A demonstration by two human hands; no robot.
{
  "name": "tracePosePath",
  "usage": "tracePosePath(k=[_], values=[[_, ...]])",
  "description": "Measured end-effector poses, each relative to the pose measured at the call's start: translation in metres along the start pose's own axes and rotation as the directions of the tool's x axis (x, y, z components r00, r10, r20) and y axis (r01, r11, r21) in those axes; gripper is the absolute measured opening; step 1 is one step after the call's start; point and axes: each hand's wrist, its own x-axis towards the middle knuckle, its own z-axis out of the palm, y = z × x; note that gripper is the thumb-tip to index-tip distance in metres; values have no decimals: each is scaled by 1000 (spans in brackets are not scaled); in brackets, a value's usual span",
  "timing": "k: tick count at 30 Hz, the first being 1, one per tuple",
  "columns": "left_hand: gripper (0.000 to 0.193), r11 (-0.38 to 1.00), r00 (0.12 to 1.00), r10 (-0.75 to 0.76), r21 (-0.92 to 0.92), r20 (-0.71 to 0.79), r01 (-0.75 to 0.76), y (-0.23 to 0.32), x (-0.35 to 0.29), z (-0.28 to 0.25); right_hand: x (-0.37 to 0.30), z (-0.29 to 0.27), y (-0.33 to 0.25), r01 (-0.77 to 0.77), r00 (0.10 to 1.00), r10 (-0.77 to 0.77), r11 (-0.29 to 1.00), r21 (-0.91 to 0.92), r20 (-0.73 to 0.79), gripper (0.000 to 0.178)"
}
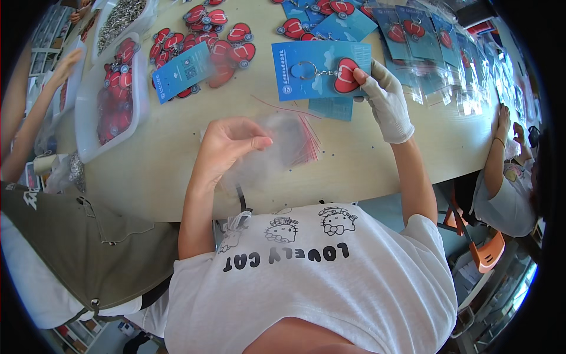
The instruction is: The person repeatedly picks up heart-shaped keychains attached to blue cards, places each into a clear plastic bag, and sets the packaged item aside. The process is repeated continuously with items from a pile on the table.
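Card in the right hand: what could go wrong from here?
1. The right hand grips the card at one side only, so it might tilt or bend.
2. The chain lies exposed on the card's face and could snag.
3. The clear bags lie overlapping by the left hand; two might come up together.

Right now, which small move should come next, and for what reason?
Probably the left hand should separate one clear bag from the pile of bags beside it: the gloved right hand holds a blue card with a red keychain, unbagged, while similar cards on the right are bagged.
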Motion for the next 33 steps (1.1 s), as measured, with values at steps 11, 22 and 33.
tracePosePath(k=[11, 22, 33], values=[[10, 992, 994, 34, -122, 105, -21, 11, 16, 4, 11, -16, -29, 49, 966, -4, 985, -168, 259, 38], [16, 993, 984, 105, -63, 141, -97, 16, 48, 24, 26, -12, -26, -42, 877, 184, 950, -309, 445, 30], [23, 982, 923, 99, 113, 371, -151, 40, 84, 27, -8, -10, -15, -91, 971, 130, 977, -191, 200, 25]])
